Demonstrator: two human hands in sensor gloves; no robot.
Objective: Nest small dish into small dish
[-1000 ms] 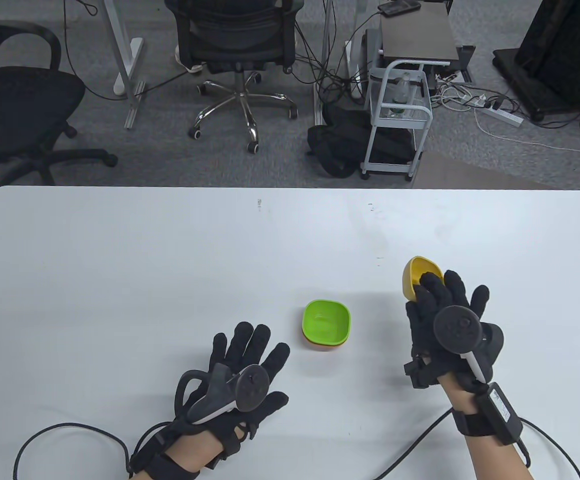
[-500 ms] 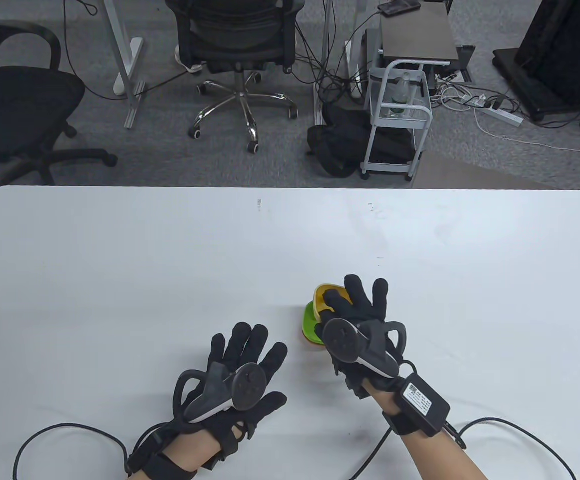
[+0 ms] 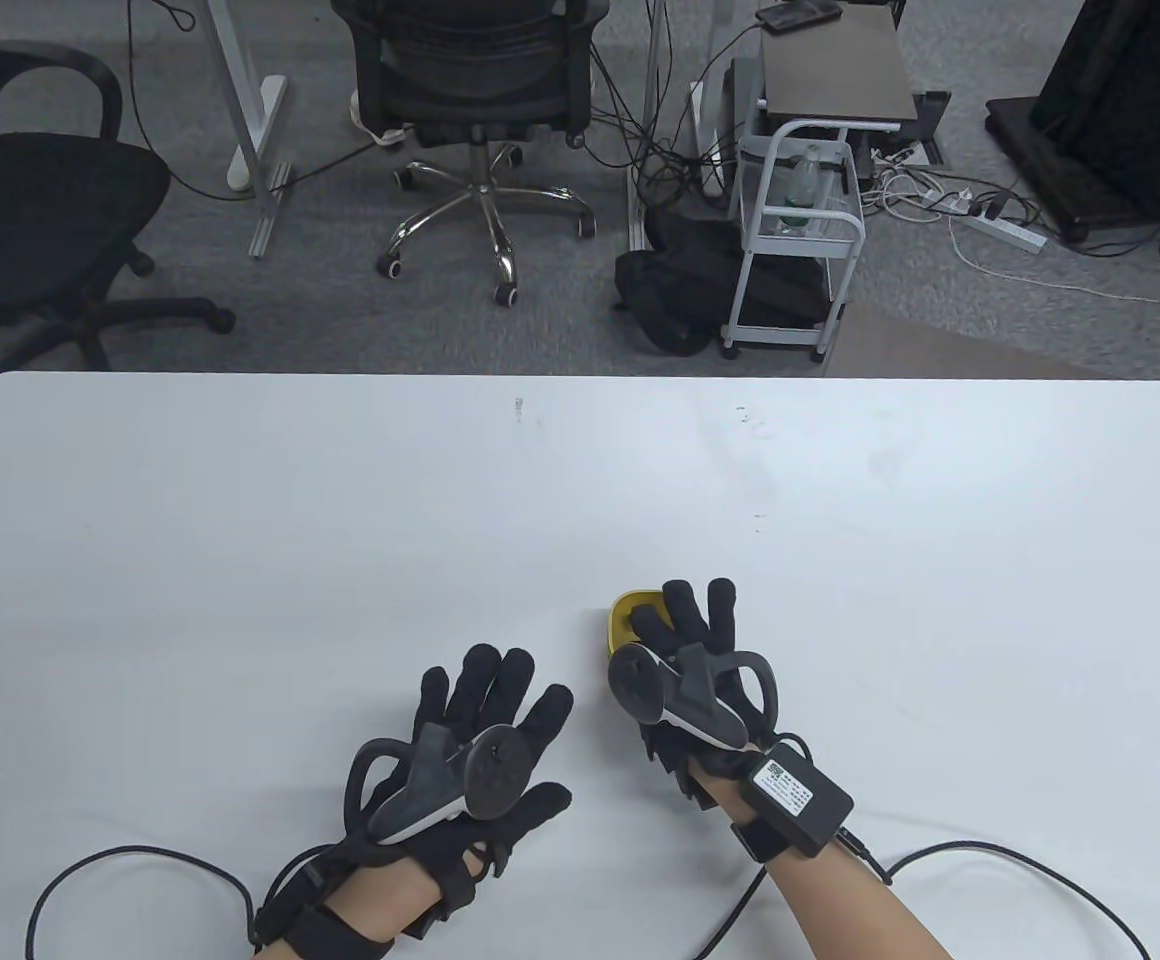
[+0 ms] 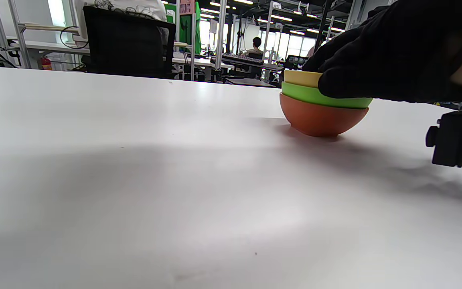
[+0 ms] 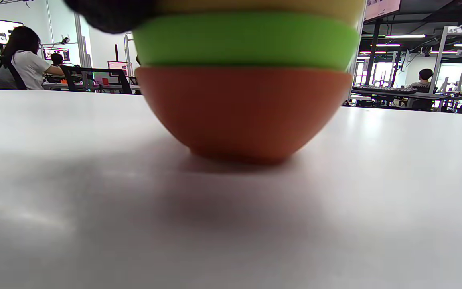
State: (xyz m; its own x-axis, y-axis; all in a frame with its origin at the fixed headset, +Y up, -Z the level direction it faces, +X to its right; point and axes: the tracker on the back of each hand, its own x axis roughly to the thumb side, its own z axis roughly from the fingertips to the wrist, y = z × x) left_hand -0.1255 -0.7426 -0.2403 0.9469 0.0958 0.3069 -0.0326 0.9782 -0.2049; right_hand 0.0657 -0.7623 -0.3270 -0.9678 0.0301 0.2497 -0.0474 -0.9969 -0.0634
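Fingers [image 3: 692,610] of right hand [image 3: 685,665] on yellow dish [image 4: 302,78], nested in green dish [image 4: 315,96] atop orange dish [image 4: 321,118]; left hand [image 3: 475,745] flat, fingers spread, on bench [image 3: 340,520].

Mostly hidden under the right hand [image 3: 685,655] from above: yellow dish [image 3: 630,612]. Unseen there: green dish [image 4: 307,94], orange dish [image 4: 319,118]. Cropped at right wrist view's top: yellow rim.

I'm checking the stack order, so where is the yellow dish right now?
The yellow dish sits on top of the green dish, which sits in the orange dish, under the right hand, right of the left hand.
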